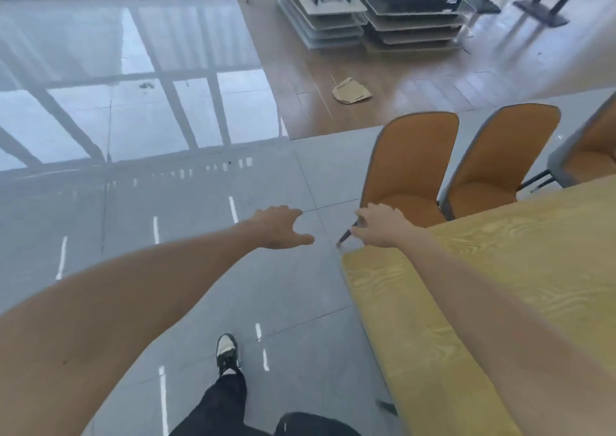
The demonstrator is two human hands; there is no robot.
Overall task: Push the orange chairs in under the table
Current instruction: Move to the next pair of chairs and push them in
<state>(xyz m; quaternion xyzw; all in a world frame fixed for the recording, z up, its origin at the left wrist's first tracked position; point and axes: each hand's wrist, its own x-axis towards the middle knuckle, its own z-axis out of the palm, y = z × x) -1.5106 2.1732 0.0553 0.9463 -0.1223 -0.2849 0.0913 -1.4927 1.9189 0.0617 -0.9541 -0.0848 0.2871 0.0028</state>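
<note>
Three orange chairs with grey edges stand along the far side of a light wooden table (500, 269). The nearest chair (413, 159) sits at the table's corner, the second chair (503, 155) beside it, the third chair (590, 155) partly cut off at the right edge. Their seats reach a little under the tabletop. My right hand (380, 225) hovers over the table corner, just in front of the nearest chair's seat and its dark leg, fingers apart, holding nothing. My left hand (283, 227) is stretched out over the grey floor, left of the chair, open and empty.
Glossy grey tiles (166, 235) stretch to the left and ahead. A scrap of cardboard (351, 90) lies on the brown wooden floor beyond. Stacked tabletops (323, 12) and black table bases (540, 12) stand at the back. My foot in a black-and-white shoe (227, 352) is on the tiles.
</note>
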